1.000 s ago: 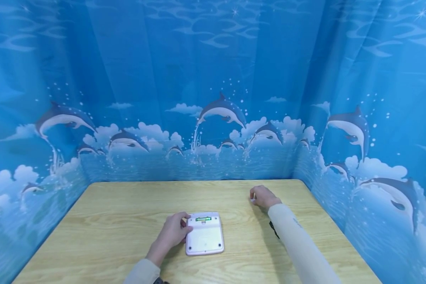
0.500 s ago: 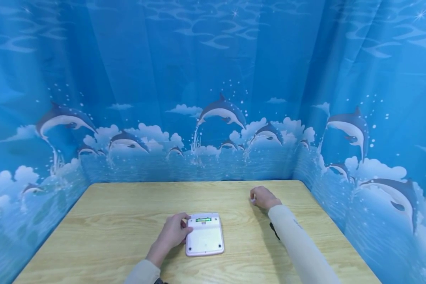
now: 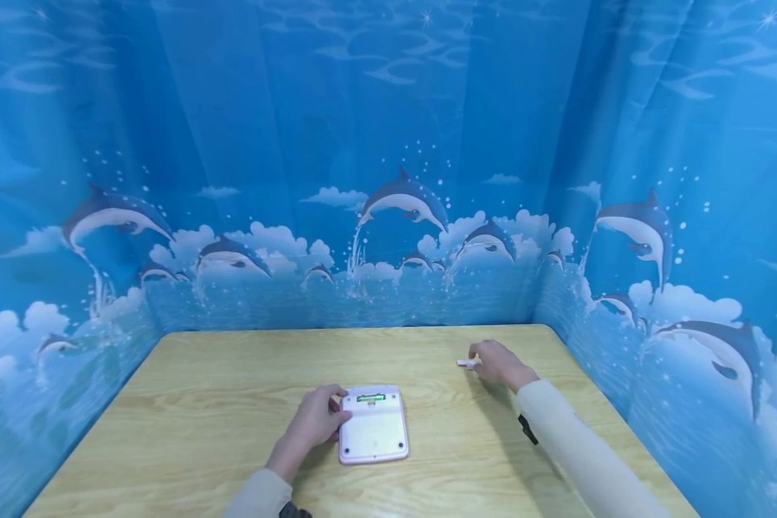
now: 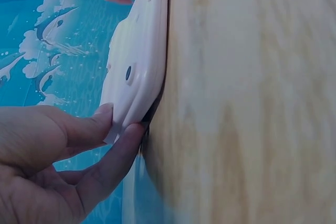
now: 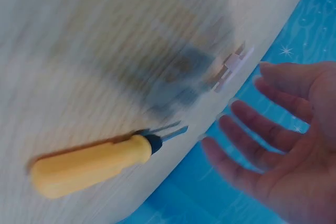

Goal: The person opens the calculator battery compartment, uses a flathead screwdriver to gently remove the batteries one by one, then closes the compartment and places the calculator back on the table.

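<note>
Currently, left hand [image 3: 312,417]: pinching left edge of flat pinkish-white plastic device [image 3: 374,432], likely steadying it | device: underside up on pale wood-grain counter [image 3: 233,374], presumably exposing green cylindrical battery [image 3: 371,398] | small pale plastic strip [image 3: 462,362]: lying apart on counter | right hand [image 3: 497,362]: fingers spread just beside strip, holding nothing | yellow-handled screwdriver [image 5: 92,166]: near, likely set aside

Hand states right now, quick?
Left hand: closed, pinching the edge of the white device.
Right hand: open, holding nothing, near the small pale piece.
</note>
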A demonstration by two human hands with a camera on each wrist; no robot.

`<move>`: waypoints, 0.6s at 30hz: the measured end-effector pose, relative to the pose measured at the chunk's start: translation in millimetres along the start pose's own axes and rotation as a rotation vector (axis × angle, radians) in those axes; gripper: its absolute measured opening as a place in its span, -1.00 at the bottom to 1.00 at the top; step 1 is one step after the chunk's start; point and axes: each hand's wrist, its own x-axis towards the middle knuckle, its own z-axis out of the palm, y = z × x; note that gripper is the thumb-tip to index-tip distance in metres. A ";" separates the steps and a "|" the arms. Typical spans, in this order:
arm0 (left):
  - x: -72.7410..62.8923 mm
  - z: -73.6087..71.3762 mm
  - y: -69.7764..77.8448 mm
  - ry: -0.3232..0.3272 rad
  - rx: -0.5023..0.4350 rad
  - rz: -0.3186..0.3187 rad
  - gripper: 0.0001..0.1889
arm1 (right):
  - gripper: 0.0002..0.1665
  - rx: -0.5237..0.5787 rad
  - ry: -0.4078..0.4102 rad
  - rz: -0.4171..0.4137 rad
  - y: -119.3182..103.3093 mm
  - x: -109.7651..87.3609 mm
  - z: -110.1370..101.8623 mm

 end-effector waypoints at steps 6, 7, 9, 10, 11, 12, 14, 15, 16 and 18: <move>2.0 -4.5 -0.8 -0.051 -0.008 0.031 -0.65 | -0.71 -0.053 0.011 0.084 5.1 -25.4 -12.3; 2.4 -5.5 -0.5 -0.061 -0.006 0.030 -0.66 | -0.70 -0.055 0.009 0.098 6.2 -29.0 -14.8; 3.6 -6.9 -0.2 -0.076 0.000 0.023 -0.67 | -0.72 -0.049 -0.003 0.133 8.5 -36.0 -18.7; 4.3 -7.5 0.0 -0.080 0.003 0.021 -0.67 | -0.75 -0.036 -0.015 0.157 9.9 -39.4 -19.9; 4.9 -8.0 0.2 -0.083 0.007 0.021 -0.68 | -0.78 -0.032 -0.023 0.171 11.2 -42.6 -20.8; 5.5 -8.5 0.6 -0.085 0.011 0.021 -0.68 | -0.81 -0.030 -0.032 0.182 12.6 -45.7 -21.5; 6.6 -8.8 0.8 -0.090 0.014 0.023 -0.67 | -0.84 -0.020 -0.052 0.206 15.9 -51.2 -21.4; 6.9 -9.0 1.2 -0.095 0.015 0.025 -0.67 | -0.84 -0.013 -0.061 0.220 17.5 -53.4 -21.0; 7.3 -9.0 1.3 -0.101 0.017 0.025 -0.66 | -0.85 -0.007 -0.073 0.230 18.4 -55.7 -20.7; 7.9 -8.6 1.1 -0.113 0.025 0.028 -0.66 | -0.86 0.007 -0.098 0.254 20.6 -59.2 -19.3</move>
